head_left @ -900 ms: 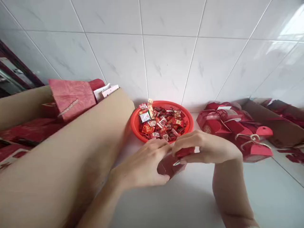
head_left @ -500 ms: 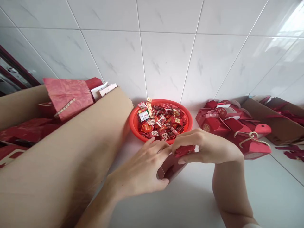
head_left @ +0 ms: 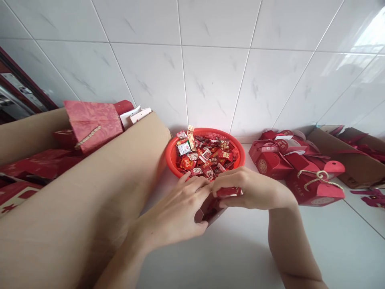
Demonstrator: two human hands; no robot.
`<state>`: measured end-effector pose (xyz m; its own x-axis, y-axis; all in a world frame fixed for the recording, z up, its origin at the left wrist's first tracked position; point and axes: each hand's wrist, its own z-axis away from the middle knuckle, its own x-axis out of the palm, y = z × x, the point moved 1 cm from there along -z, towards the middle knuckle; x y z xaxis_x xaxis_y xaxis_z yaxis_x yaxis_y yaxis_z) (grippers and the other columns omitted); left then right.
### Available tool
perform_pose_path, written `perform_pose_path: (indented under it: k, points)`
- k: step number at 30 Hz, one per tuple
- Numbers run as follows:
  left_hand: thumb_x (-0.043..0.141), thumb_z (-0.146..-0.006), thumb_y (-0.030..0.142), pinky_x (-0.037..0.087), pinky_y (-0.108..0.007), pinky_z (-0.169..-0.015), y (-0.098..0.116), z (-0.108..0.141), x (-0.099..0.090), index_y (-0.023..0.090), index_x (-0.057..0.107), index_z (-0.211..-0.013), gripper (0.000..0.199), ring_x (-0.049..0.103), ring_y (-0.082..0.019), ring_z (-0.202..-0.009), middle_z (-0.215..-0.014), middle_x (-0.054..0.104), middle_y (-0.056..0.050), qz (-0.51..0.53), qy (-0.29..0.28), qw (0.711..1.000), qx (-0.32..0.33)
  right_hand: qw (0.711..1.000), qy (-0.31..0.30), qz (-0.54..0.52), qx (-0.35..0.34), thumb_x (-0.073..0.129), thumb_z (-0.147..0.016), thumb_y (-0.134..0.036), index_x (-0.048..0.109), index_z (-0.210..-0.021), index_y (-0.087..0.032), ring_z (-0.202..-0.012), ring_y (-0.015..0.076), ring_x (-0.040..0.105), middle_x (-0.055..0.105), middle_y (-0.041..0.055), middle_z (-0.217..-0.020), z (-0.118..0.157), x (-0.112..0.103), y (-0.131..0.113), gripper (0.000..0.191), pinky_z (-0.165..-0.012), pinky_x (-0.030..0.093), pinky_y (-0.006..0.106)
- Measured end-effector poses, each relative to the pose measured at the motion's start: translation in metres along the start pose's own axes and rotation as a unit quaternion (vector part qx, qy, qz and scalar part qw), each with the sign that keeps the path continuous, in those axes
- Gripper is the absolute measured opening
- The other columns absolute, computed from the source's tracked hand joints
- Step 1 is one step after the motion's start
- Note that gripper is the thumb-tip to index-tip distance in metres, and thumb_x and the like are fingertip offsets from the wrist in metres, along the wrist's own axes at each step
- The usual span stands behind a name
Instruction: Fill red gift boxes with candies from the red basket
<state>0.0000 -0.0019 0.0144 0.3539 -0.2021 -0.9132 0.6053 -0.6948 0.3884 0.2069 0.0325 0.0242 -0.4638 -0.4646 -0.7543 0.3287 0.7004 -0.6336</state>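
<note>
My left hand (head_left: 183,212) is closed around the near-left side of a small dark red candy box (head_left: 212,214), its thumb at the open rim. My right hand (head_left: 249,188) reaches over the box from the right and grips red-wrapped candies (head_left: 230,192) between thumb and fingers at the opening. Their number and the inside of the box are mostly hidden. Just behind both hands stands a round red plastic basket (head_left: 171,154), filled with wrapped candies (head_left: 206,156) in red, brown and white.
On the left stands a tall cardboard box (head_left: 126,168) holding red paper bags (head_left: 94,124). Several red gift boxes (head_left: 272,164), one tied with cord, sit at right. Behind them is another cardboard box (head_left: 339,158) with dark red ribbons. A tiled wall (head_left: 213,88) rises at the back.
My right hand has moved slightly left and deeper over the box, bringing the candies to its opening. My left hand keeps hold of the box. The view has shifted slightly.
</note>
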Motion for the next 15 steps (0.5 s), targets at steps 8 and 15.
perform_pose_path:
  k: [8,15]
  points:
    - [0.066,-0.071,0.008,0.043,-0.042,-0.112,-0.008,0.003,0.005,0.03,0.053,-0.135,0.068,0.051,-0.028,-0.13,-0.129,0.062,-0.003,0.012,0.007,1.0,-0.014,0.989,0.024,-0.137,-0.041,0.048,-0.1,-0.018,0.056,-0.124,-0.015,-0.095,0.0158,0.066,0.068,0.0108,-0.112,0.007,-0.016,-0.003,0.025,-0.083,0.055,0.03]
    - [0.07,-0.073,0.015,0.044,-0.041,-0.11,-0.016,0.001,0.006,0.03,0.058,-0.13,0.061,0.05,-0.028,-0.13,-0.131,0.061,-0.003,0.02,0.001,0.999,-0.027,0.996,0.048,-0.08,-0.006,0.059,-0.096,-0.023,0.063,-0.113,-0.016,-0.079,0.0137,0.066,0.071,0.0046,-0.091,0.005,-0.014,0.001,0.019,-0.073,0.055,0.025]
